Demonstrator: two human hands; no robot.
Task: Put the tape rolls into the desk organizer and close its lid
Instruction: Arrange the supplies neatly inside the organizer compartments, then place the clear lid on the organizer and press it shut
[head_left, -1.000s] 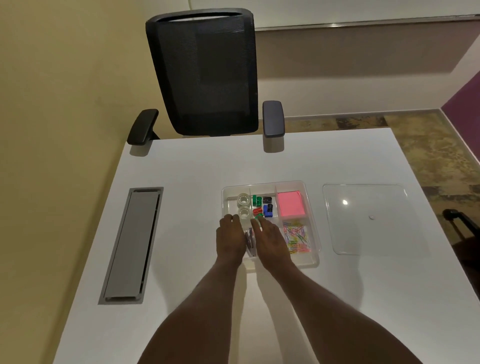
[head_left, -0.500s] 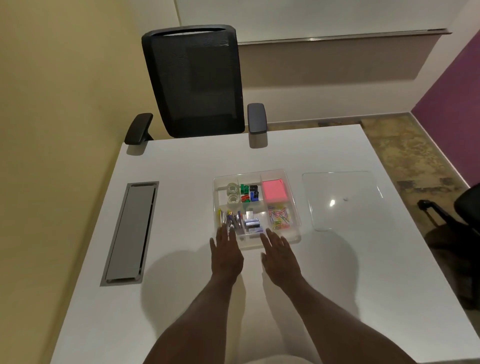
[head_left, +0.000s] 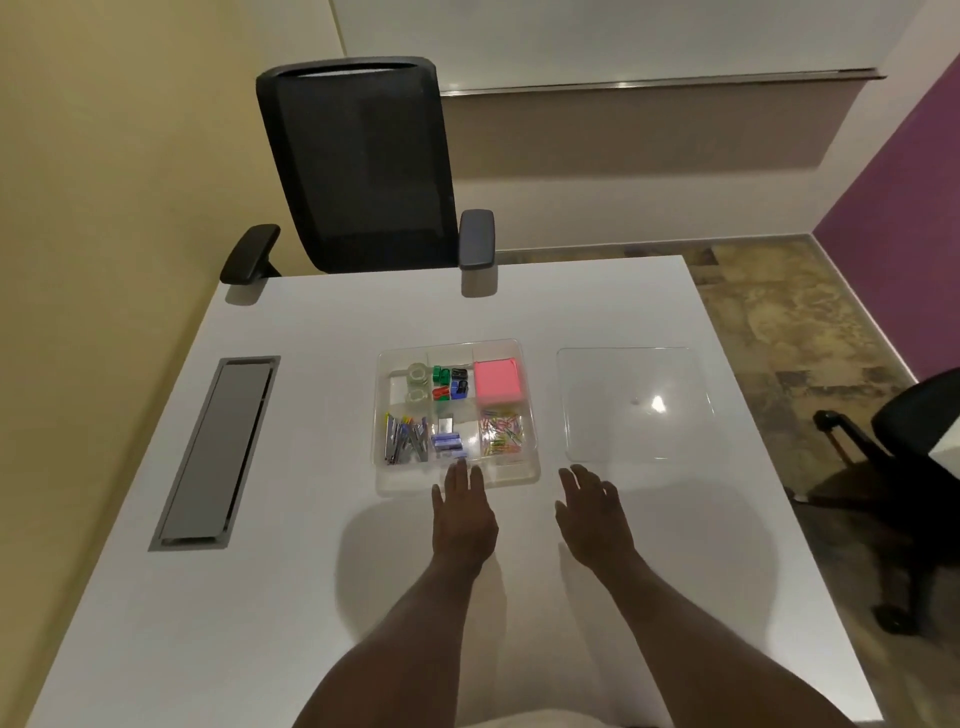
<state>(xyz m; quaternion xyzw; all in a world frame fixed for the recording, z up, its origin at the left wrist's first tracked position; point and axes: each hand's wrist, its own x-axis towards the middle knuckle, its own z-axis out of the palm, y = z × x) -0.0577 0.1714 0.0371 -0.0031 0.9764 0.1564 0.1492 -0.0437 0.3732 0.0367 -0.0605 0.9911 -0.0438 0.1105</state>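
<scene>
A clear plastic desk organizer (head_left: 531, 415) stands uncovered in the middle of the white table. Two clear tape rolls (head_left: 417, 383) lie one behind the other in its back left compartment. The clear lid (head_left: 636, 405) lies flat on the table to the organizer's right. My left hand (head_left: 464, 512) is open, palm down, fingertips over the organizer's front edge. My right hand (head_left: 592, 512) is open and empty, just right of the organizer's front corner and near the lid's front edge.
Other compartments hold coloured binder clips (head_left: 450, 382), a pink note pad (head_left: 497, 382), paper clips (head_left: 501, 434) and pens (head_left: 405, 441). A grey cable hatch (head_left: 218, 449) is set into the table at left. A black office chair (head_left: 358, 166) stands behind the table, another (head_left: 914, 441) at right.
Both hands have drawn back from inside the organizer toward me, leaving the tape rolls in it. The right hand has shifted rightward toward the lid. The camera view has tilted up.
</scene>
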